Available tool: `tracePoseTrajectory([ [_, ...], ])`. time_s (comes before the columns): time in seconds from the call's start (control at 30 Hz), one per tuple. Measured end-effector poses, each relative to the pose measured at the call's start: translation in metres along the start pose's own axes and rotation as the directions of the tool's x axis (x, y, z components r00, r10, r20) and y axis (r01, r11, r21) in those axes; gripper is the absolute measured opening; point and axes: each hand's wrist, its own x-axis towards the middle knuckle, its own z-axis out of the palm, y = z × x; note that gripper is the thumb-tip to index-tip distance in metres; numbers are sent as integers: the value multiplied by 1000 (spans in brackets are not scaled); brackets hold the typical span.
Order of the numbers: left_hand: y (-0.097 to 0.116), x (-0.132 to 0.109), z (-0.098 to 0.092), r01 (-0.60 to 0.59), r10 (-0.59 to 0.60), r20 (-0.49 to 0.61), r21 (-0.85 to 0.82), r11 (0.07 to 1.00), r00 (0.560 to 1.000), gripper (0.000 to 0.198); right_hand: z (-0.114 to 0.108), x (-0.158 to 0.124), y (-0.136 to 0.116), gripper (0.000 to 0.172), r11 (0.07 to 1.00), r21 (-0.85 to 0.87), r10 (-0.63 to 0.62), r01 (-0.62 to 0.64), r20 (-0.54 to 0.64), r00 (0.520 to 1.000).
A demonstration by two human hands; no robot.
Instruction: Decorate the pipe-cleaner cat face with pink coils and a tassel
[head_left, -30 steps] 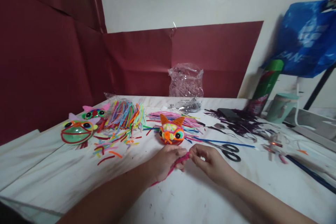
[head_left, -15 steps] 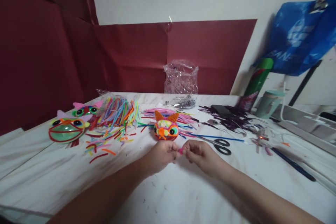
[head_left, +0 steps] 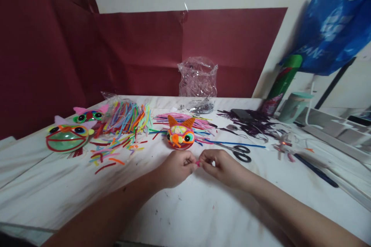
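Observation:
Between my fingertips is a small pink piece of pipe cleaner (head_left: 198, 163), mostly hidden. My left hand (head_left: 177, 168) is closed in a pinch on its left side, and my right hand (head_left: 218, 164) pinches it from the right. Just beyond my hands sits a round animal head (head_left: 180, 136) with orange ears, large eyes and an orange nose. To the right of it lie black-handled scissors (head_left: 241, 153), with a blue pipe cleaner (head_left: 240, 144) stretched out behind them.
Two more animal heads, one green (head_left: 67, 139) and one pink-eared (head_left: 90, 115), stand at the left. Near them are bundled pipe cleaners (head_left: 127, 117) and cut scraps (head_left: 108, 158). A clear plastic bag (head_left: 198, 79), dark purple strips (head_left: 255, 123), a green cup (head_left: 294, 108) and a dark-blue tool (head_left: 315, 170) lie farther around.
The camera view has shifted slightly, so the table items appear higher and a little to the left. Both hands keep their pinch, and less of the pink piece shows between the fingers.

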Motion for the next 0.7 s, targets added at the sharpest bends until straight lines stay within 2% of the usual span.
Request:
tracePoseTrajectory([
  [0.1,2,-1,-1,-28,26,-71,-41,999,997,10,3,3,0,20,975,215,63,-59,-13,998],
  [0.2,5,-1,1,-76,48,-161,-170,983,986,12,9,4,-3,29,880,472,88,-52,-54,995],
  [0.27,5,0,4,-106,60,-201,-222,969,978,12,14,3,-5,31,840,541,115,-35,-115,987],
  [0.37,2,0,9,-107,55,-230,-222,969,972,13,21,-1,-7,29,865,501,166,-38,-214,963],
  [0.5,-1,0,8,-49,32,-133,-133,990,991,12,22,-3,-5,27,924,381,134,-37,-230,964],
  [0.57,-1,-1,5,-57,54,-132,-16,998,990,10,20,-3,-4,25,948,317,112,-39,-214,970],
  [0.7,0,-2,1,-148,197,-190,245,958,962,10,15,-2,-6,21,990,138,54,-27,-199,979],
])
